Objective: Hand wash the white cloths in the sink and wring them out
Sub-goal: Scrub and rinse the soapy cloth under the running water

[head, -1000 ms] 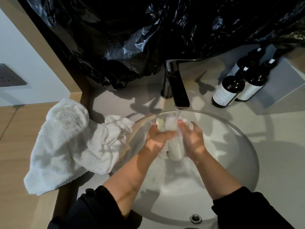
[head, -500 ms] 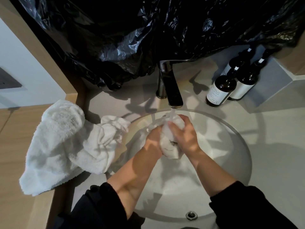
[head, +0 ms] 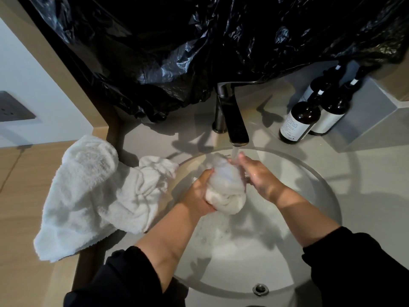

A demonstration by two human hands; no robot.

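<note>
One round white sink (head: 321, 187), set in a pale counter (head: 376, 196). One dark tap (head: 234, 120) at the far edge, water (head: 235, 151) running from it.

Three white cloths in all:
- One wet cloth (head: 223, 189), bunched into a lump, held over the basin just under the tap with its top in the stream.
- One thick towel (head: 81, 191) and one thin cloth (head: 143, 189), heaped together left of the sink. Towel on a wooden surface (head: 22, 196), thin cloth's edge reaching the sink rim.

Two bare hands, two black sleeves (head: 124, 280) ending at mid-forearm.
- Left hand (head: 197, 196) at the wet cloth's lower left, palm against it, gripping. Fingers wrapped behind the lump and mostly hidden.
- Right hand (head: 260, 177) at the upper right, fingers (head: 240, 157) pressed together and curved round the top, tips in the stream.
- Both forearms angled inward over the basin from the near edge.

Suds (head: 221, 235) scattered on the basin floor below the hands.

Three dark pump bottles (head: 298, 122) with white labels, close together at the counter's far right, beside one grey box (head: 367, 111). One black plastic sheet (head: 177, 52) draped across the wall above the tap. One wall socket (head: 13, 107) at far left.
</note>
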